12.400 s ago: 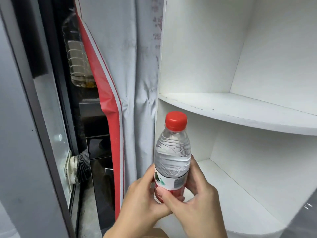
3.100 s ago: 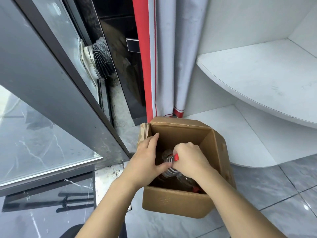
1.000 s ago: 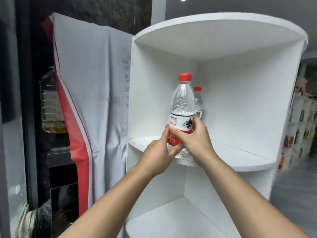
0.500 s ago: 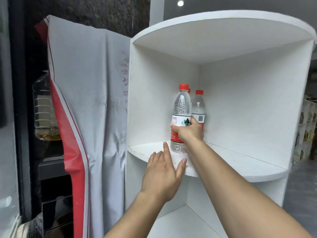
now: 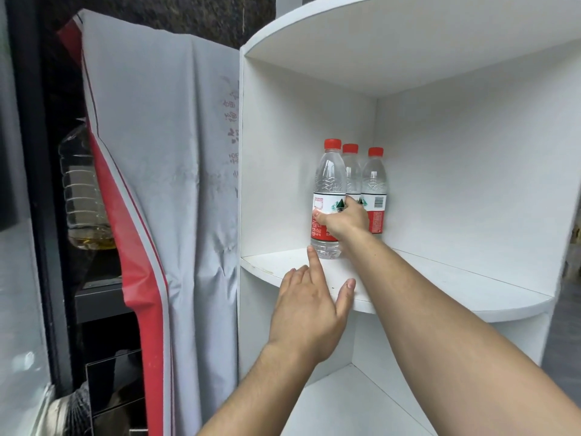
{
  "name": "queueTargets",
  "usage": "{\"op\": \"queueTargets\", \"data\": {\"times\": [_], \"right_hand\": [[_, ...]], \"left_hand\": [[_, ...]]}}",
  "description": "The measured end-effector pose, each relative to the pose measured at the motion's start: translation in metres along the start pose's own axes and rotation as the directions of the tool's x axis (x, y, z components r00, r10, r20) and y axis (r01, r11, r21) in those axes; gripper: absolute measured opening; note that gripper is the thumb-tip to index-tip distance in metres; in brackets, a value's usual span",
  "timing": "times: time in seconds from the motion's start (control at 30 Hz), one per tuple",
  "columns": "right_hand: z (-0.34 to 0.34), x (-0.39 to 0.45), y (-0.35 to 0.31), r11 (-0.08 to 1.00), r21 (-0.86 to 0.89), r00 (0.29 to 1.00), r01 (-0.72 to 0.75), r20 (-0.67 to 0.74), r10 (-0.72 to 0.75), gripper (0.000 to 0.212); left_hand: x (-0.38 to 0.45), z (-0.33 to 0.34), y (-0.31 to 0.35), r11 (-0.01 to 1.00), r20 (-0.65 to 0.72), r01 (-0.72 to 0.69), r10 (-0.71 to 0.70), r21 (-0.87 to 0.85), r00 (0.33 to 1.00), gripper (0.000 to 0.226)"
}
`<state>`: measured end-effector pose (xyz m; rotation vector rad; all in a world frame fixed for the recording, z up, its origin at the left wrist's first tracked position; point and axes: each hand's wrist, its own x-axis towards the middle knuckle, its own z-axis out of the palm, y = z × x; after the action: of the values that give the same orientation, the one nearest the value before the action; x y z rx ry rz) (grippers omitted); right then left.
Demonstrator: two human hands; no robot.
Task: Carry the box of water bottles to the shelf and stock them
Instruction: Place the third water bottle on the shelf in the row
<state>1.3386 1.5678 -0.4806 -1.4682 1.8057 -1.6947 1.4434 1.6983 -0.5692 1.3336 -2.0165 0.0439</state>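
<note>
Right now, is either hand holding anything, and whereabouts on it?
The right hand grips the front water bottle around its labelled middle as it stands on the shelf. The left hand holds nothing; it is open at the shelf's edge.

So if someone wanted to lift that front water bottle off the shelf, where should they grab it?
Probably round the labelled middle of the front bottle, coming from the shelf's open front. It stands upright, the shelf walls and two bottles crowd behind, and the right hand already wraps it there.

The white shelf bore three upright red-capped water bottles clustered at its far corner.
</note>
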Motion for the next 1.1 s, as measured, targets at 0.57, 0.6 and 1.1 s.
{"op": "queueTargets", "data": {"times": [0.57, 0.6, 1.1], "right_hand": [[-0.019, -0.047, -0.005, 0.902, -0.431, 0.985, -0.036, 0.139, 0.106, 0.09], [-0.021, -0.057, -0.004, 0.906, -0.423, 0.991, 0.005, 0.125, 0.053, 0.082], [0.016, -0.217, 0.031, 0.772, -0.173, 0.738, 0.612, 0.475, -0.479, 0.019]], "left_hand": [[0.008, 0.0, -0.008, 0.997, 0.046, -0.079, 0.078, 0.005, 0.996, 0.06], [0.007, 0.0, -0.011, 0.994, 0.031, -0.107, 0.107, -0.012, 0.994, 0.057], [-0.155, 0.009, -0.152, 0.988, -0.105, 0.073, -0.087, -0.134, 0.991, 0.036]]}}
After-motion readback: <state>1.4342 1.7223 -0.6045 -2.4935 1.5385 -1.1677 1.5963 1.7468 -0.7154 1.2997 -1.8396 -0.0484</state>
